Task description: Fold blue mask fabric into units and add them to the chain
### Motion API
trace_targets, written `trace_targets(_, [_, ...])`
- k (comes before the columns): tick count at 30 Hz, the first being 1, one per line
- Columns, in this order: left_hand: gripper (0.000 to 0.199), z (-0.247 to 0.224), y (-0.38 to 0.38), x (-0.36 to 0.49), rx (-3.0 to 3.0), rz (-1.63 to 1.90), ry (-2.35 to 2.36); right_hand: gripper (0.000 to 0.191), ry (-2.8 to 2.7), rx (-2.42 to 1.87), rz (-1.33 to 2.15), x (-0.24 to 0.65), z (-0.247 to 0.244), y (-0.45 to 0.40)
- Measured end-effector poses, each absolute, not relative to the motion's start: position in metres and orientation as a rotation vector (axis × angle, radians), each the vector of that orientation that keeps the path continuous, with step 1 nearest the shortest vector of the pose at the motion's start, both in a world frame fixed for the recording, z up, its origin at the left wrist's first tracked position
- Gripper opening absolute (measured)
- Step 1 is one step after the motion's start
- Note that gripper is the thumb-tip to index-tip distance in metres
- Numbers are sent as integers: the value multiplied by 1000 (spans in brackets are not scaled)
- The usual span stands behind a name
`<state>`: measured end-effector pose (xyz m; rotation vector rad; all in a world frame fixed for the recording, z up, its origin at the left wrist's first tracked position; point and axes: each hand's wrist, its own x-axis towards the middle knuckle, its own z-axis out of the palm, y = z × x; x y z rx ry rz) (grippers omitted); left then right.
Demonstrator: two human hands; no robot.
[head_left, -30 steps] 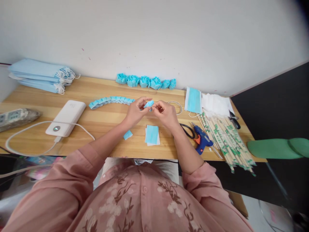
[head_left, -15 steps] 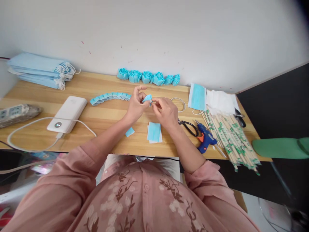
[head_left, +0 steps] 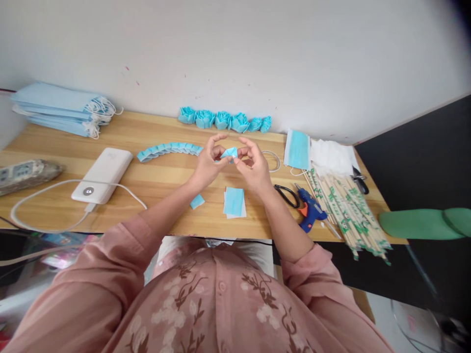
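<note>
Between the fingers (head_left: 241, 166) sits a folded blue piece (head_left: 230, 152).

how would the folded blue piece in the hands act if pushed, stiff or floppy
The folded blue piece looks thin, so it's probably very light. Its crease and pointed shape suggest slight stiffness, though a push might well flatten it.

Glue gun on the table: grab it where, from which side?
By its blue handle, probably from above and the near edge of the table. The glue gun appears to lie on its side, handle toward the person. Its nozzle points away, best left untouched, and wrapped sticks crowd its right side.
</note>
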<state>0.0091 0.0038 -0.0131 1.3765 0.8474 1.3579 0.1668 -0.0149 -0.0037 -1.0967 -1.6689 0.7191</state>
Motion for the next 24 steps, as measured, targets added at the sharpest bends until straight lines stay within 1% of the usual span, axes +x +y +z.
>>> trace_targets(5, [55, -16, 3, 10, 1471, 1357, 864, 48, -1655, -1128, 688, 167, -7, -13])
trace_targets(10, [61, -14, 3, 7, 1456, 1263, 882, 48, -1565, -1104, 725, 171, -12, -6])
trace_targets(12, [52, -13, 3, 6, 1455, 1227, 918, 49, -1543, -1103, 719, 171, -13, -5])
trace_targets(15, [27, -12, 4, 4, 1504, 1154, 995, 50, -1546, -1117, 714, 172, -15, -4])
trace_targets(16, [23, -12, 3, 4, 1515, 1133, 1020, 50, -1552, -1126, 715, 172, -15, -4])
trace_targets(21, [26, -10, 2, 4, 1443, 1134, 1063, 46, -1570, -1123, 746, 174, -12, -6])
trace_targets(24, [28, -9, 0, 4, 1428, 1112, 1032, 50, -1591, -1091, 799, 173, -8, -8])
